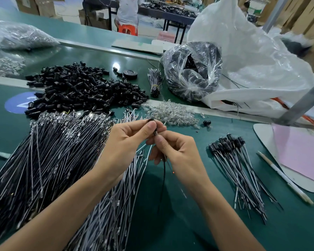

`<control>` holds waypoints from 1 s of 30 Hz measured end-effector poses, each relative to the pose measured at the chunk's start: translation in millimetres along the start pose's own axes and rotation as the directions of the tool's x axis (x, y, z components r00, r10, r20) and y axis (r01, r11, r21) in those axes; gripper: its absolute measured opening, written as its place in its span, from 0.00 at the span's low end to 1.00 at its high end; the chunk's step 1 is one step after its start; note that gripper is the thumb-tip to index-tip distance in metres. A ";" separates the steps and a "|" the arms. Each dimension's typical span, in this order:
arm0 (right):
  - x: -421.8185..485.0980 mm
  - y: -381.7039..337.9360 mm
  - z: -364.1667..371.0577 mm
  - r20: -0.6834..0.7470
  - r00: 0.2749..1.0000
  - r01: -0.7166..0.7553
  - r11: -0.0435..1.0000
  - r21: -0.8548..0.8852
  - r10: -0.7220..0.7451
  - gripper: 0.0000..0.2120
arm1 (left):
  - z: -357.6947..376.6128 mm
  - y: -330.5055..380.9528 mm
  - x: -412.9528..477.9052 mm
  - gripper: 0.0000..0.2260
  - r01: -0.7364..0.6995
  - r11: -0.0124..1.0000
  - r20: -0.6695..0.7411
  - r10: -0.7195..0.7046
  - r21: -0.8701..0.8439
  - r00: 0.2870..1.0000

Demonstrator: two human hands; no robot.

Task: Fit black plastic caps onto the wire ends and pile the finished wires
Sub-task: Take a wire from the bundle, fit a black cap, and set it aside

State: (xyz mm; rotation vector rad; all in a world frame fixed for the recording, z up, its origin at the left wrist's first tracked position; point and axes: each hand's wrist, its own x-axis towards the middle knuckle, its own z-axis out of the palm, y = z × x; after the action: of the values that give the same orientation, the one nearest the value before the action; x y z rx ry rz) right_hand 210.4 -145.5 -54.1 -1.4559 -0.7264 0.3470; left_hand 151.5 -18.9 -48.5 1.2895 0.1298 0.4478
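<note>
Two thumbs and their opposing fingers (pixel 151 126) are pressing together above the middle of the counter (pixel 188 229): the left hand (pixel 130 142) is pinching the top of a small black cap (pixel 154 132), and the right hand (pixel 178 153) is pinching just beneath it, where the wire (pixel 164 171) is entering the cap and hanging down toward the person. The joint itself is hiding between the fingers, so how deep the wire end is sitting is not showing. To do this step well, the right hand should be gripping close to the cap so the thin wire is not buckling, and feeding it straight along the bore while the left is holding the cap steady, until it stops. Farther out, uncapped wires (pixel 53 156) are lying in a broad sheaf on the left, the heap of loose caps (pixel 80 87) is sitting beyond them, and the finished wires (pixel 237 163) are lying in a small pile to the right, well apart from the hands.
</note>
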 end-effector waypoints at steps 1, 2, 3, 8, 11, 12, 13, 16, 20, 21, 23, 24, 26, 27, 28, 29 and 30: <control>-0.4 0.2 0.3 -0.017 1.000 0.007 1.000 -0.009 -0.008 0.10 | 1.5 -1.0 -0.9 0.11 -0.002 1.000 0.006 0.003 -0.012 1.000; -1.2 0.4 1.1 -0.033 0.999 0.021 1.000 -0.021 -0.021 0.10 | 3.4 -1.7 -1.9 0.12 0.000 0.999 0.010 0.001 -0.035 1.000; -2.1 0.8 2.7 -0.048 0.998 0.040 0.999 -0.035 -0.042 0.10 | 6.0 -2.5 -2.7 0.12 0.004 0.998 0.008 -0.004 -0.065 1.000; -5.0 1.8 9.5 -0.142 0.982 0.119 0.991 -0.059 -0.127 0.09 | 15.9 -3.9 -6.7 0.10 0.029 0.983 -0.004 -0.030 -0.179 1.000; -6.0 3.9 9.7 -0.171 0.975 0.122 0.984 -0.130 -0.144 0.10 | 17.2 -3.5 -7.8 0.10 -0.002 0.995 0.029 0.005 -0.101 1.000; -6.4 4.3 9.3 -0.171 0.974 0.119 0.980 -0.157 -0.146 0.11 | 17.4 -3.1 -8.2 0.10 -0.024 0.998 0.040 0.026 -0.055 0.999; -6.5 4.2 8.7 -0.168 0.974 0.121 0.978 -0.172 -0.150 0.12 | 17.6 -2.4 -8.2 0.10 -0.046 0.999 0.048 0.047 -0.016 0.998; -4.7 0.3 4.2 -0.143 0.974 0.149 0.973 -0.177 -0.175 0.12 | 13.7 -1.2 -6.4 0.10 -0.090 0.996 0.039 0.090 0.010 0.995; -2.2 -0.8 -0.5 -0.118 0.976 0.154 0.963 -0.222 -0.183 0.11 | 7.5 -4.0 -5.2 0.10 -0.061 0.998 -0.029 0.061 -0.032 0.998; -2.7 -0.4 0.6 -0.112 0.976 0.155 0.960 -0.233 -0.184 0.11 | 8.7 -4.4 -6.2 0.10 -0.053 0.997 -0.027 0.052 -0.049 0.998; -4.0 0.3 2.2 -0.116 0.975 0.155 0.957 -0.244 -0.188 0.11 | 12.7 -5.3 -8.1 0.09 -0.044 0.996 -0.022 0.042 -0.082 0.999; -4.4 0.8 2.3 -0.127 0.973 0.159 0.955 -0.250 -0.195 0.11 | 14.5 -5.4 -8.7 0.09 -0.043 0.995 -0.017 0.042 -0.085 0.999; -4.9 1.5 2.1 -0.146 0.967 0.165 0.948 -0.273 -0.210 0.12 | 16.7 -5.1 -9.1 0.09 -0.047 0.997 -0.005 0.047 -0.062 0.999; -5.2 1.6 1.6 -0.149 0.965 0.169 0.944 -0.283 -0.217 0.12 | 17.4 -5.1 -9.2 0.09 -0.053 0.998 0.001 0.053 -0.047 0.999; -5.8 1.7 0.9 -0.149 0.963 0.176 0.939 -0.294 -0.227 0.11 | 17.6 -5.4 -9.5 0.09 -0.063 0.997 0.007 0.063 -0.032 0.998; -6.4 1.6 0.4 -0.144 0.961 0.184 0.932 -0.312 -0.238 0.11 | 17.9 -5.8 -9.7 0.08 -0.078 0.997 0.012 0.078 -0.018 0.997; -7.0 0.9 -0.3 -0.137 0.959 0.190 0.922 -0.337 -0.247 0.10 | 18.0 -6.4 -9.9 0.08 -0.090 0.996 0.016 0.091 -0.006 0.996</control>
State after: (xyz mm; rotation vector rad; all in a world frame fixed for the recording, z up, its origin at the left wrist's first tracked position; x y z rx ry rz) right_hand 205.6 -149.9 -56.6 -1.6662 -0.8181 -0.0805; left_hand 150.3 -40.2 -50.9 1.2971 0.0566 0.5147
